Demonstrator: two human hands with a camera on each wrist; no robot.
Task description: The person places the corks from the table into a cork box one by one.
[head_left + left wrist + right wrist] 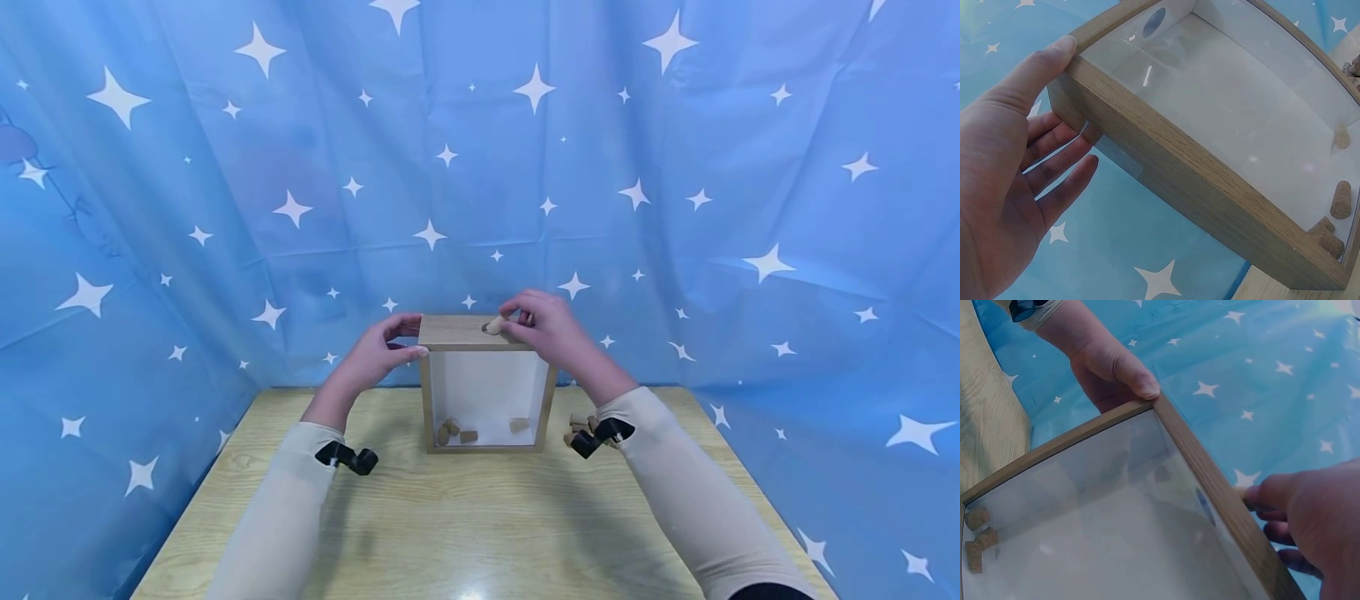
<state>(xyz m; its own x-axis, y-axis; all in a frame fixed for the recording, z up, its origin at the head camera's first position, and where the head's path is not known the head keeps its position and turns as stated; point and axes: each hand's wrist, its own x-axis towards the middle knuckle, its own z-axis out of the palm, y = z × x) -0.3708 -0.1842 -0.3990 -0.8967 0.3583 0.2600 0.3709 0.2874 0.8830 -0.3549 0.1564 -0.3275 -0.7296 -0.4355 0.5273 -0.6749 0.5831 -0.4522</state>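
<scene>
A shallow wooden box (pixel 453 331) with a clear front and white back stands upright on the table. My left hand (pixel 377 354) holds its upper left corner, thumb (pixel 1060 53) on the front edge and fingers along the side. At a round hole (pixel 1154 23) in the top, my right hand (pixel 553 332) pinches a cork (pixel 494 325) between thumb and fingers. The cork is tilted, one end right at the hole. Several corks (pixel 468 436) lie inside on the box's floor, mostly toward the left; one cork (pixel 519 425) lies at the right.
More loose corks (pixel 579 422) lie in a pile on the wooden table (pixel 450 517), right of the box and partly hidden by the right wrist's black camera mount (pixel 600 437). A blue curtain with white stars (pixel 480 183) hangs behind the table and along both sides.
</scene>
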